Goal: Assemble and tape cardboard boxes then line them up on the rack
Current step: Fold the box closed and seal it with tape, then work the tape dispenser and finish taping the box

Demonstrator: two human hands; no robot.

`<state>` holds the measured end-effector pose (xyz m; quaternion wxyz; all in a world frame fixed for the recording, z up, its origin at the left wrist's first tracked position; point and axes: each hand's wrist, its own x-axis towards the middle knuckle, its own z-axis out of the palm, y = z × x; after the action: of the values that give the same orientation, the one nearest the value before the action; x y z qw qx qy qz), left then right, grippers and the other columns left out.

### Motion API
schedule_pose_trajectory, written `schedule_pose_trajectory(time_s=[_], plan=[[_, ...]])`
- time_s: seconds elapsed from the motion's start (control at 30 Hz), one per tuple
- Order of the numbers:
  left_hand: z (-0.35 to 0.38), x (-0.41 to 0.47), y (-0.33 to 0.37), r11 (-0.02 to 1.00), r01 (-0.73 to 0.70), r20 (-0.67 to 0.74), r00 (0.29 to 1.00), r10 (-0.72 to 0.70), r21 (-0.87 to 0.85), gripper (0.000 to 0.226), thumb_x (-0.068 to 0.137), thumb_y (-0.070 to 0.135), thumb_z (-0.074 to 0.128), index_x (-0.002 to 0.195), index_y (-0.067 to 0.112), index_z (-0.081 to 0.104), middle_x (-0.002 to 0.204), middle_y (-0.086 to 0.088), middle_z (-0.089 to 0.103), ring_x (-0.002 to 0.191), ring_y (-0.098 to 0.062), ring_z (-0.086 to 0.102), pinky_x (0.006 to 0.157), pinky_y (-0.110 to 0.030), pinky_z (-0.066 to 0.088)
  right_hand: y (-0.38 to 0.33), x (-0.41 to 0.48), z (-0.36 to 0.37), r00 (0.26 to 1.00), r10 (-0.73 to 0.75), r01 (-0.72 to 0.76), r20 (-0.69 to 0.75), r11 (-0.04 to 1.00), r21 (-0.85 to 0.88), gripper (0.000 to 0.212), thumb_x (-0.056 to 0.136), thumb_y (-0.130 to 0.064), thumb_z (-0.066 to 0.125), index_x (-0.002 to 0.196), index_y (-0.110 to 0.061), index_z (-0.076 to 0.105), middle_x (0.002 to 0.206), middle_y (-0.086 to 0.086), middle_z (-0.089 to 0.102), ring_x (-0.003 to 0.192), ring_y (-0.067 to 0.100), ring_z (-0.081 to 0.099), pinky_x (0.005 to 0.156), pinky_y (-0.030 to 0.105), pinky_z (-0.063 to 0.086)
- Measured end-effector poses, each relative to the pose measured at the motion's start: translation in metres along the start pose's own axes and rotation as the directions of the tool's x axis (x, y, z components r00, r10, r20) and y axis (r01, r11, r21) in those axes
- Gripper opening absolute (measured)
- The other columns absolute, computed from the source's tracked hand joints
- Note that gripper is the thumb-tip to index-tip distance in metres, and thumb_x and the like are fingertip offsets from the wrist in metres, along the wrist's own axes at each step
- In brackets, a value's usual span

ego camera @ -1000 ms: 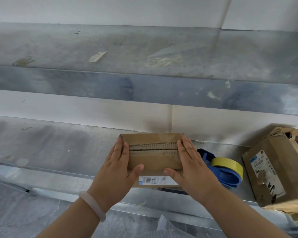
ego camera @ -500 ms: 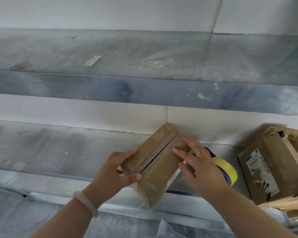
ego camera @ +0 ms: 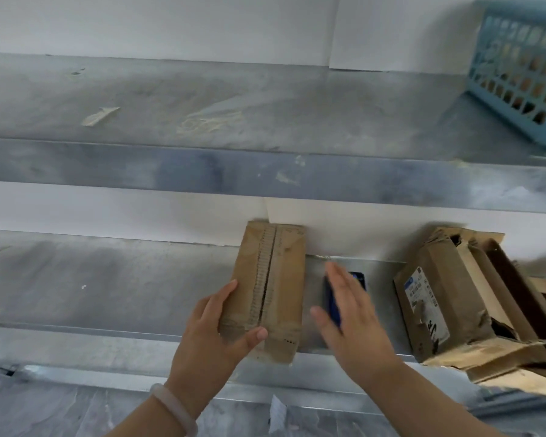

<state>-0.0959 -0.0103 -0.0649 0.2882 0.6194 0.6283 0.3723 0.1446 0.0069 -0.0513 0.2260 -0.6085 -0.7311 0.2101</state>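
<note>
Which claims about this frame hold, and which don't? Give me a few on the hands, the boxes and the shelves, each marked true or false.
1. The left hand grips the cardboard box. True.
2. The right hand grips that box too. False: the right hand is apart from it, fingers straight, in front of the blue tape dispenser.
3. The basket stands on the lower shelf. False: the blue basket stands on the upper shelf.
4. A torn box with a label sits on the lower shelf, to the right of the hands. True.
</note>
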Motion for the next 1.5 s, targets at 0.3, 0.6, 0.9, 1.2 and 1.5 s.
schedule_pose_trajectory(time_s=[0.3, 0.6, 0.9, 1.2, 1.5], plan=[[0.013, -0.005, 0.034, 0.983, 0.04, -0.12, 0.993, -0.019, 0.18, 0.088, 0.062, 0.071, 0.063, 0.138, 0.032, 0.044, 0.134, 0.005, 0.032, 0.119, -0.01, 0.036, 0.099, -0.039, 0.044, 0.064, -0.012, -0.02, 0.782, 0.618, -0.555, 0.086, 0.626, 0.548, 0.029, 0.102, -0.04, 0.041, 0.124, -0.034, 0.059, 0.123, -0.006, 0.059, 0.1, 0.006, 0.052, 0.089, 0.029, 0.036], [0.09, -0.001, 0.135, 0.998, -0.059, 0.554, 0.83, 0.065, -0.03, 0.064, 0.097, 0.041, 0.047, 0.152, 0.034, 0.013, 0.155, 0.019, 0.02, 0.14, 0.005, 0.016, 0.117, -0.026, 0.02, 0.066, -0.027, -0.023, 0.833, 0.551, -0.442, 0.048, 0.612, 0.655, 0.022, 0.102, -0.019, 0.047, 0.109, -0.036, 0.059, 0.102, -0.029, 0.057, 0.092, -0.019, 0.052, 0.071, 0.005, 0.036], [0.174, 0.015, 0.109, 0.88, 0.416, 0.188, 0.906, -0.38, -0.227, 0.069, 0.085, 0.027, 0.071, 0.143, 0.023, 0.034, 0.139, -0.001, 0.047, 0.121, -0.016, 0.05, 0.102, -0.032, 0.044, 0.079, -0.056, -0.031, 0.86, 0.509, -0.444, 0.039, 0.707, 0.551, 0.018, 0.101, -0.029, 0.049, 0.114, -0.037, 0.058, 0.114, -0.017, 0.057, 0.106, -0.001, 0.05, 0.09, 0.018, 0.034], [0.168, 0.005, 0.086, 0.914, 0.331, 0.235, 0.932, -0.276, -0.236, 0.014, 0.091, 0.032, 0.063, 0.102, 0.022, 0.062, 0.088, 0.007, 0.068, 0.085, -0.01, 0.064, 0.067, -0.02, 0.045, 0.081, -0.073, -0.04, 0.88, 0.471, -0.426, 0.052, 0.739, 0.522, 0.021, 0.101, -0.031, 0.049, 0.12, -0.038, 0.053, 0.124, -0.015, 0.056, 0.108, -0.005, 0.049, 0.092, 0.015, 0.033], [0.11, -0.022, 0.12, 0.811, 0.153, 0.269, 0.963, 0.005, -0.564, 0.035, 0.08, 0.05, 0.068, 0.105, 0.025, 0.065, 0.103, -0.003, 0.072, 0.098, -0.02, 0.068, 0.084, -0.043, 0.055, 0.054, -0.074, -0.072, 0.907, 0.148, 0.042, -0.394, 0.899, 0.435, 0.038, 0.102, -0.041, 0.034, 0.139, -0.041, 0.043, 0.142, -0.026, 0.043, 0.135, -0.011, 0.031, 0.109, 0.009, 0.025]])
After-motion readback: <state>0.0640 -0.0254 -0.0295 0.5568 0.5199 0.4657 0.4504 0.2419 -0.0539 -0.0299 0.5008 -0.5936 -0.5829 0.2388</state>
